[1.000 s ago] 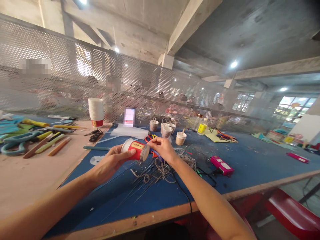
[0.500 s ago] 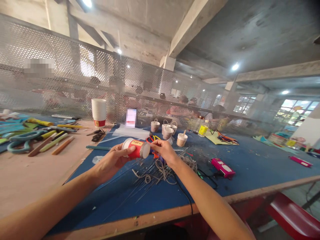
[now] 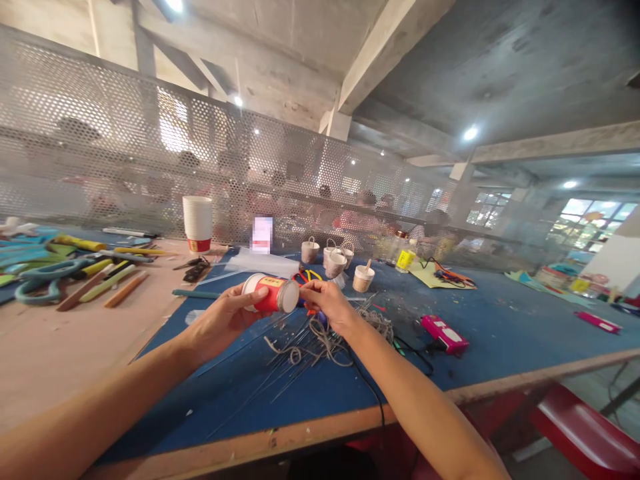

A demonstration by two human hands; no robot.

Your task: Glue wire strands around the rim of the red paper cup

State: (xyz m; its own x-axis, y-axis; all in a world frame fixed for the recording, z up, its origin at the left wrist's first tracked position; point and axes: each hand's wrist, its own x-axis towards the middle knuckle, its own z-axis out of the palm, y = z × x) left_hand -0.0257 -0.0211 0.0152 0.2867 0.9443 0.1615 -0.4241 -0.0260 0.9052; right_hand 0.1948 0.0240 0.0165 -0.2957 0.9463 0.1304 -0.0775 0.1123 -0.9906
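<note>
Tilted on its side, a red and white paper cup [image 3: 274, 294] is held by my left hand [image 3: 231, 312], thumb on top. The cup's round white base faces right, with a greyish band around that end. My right hand [image 3: 324, 303] is closed in a pinch close beside this end; what its fingertips hold is too small to make out. Below the hands lies a tangle of grey cord [image 3: 327, 343] over thin wires. Several small cups with looped handles [image 3: 335, 265] stand behind the hands.
Scissors [image 3: 43, 280] and clay tools lie at the left. A stack of paper cups [image 3: 198, 225] stands near the perforated screen. A magenta device [image 3: 445, 334] is on the blue table [image 3: 505, 333] at right, near a black cable.
The held cup has turned and shifted slightly to the left, and the left thumb sits a little differently on it. My right hand has barely moved.
</note>
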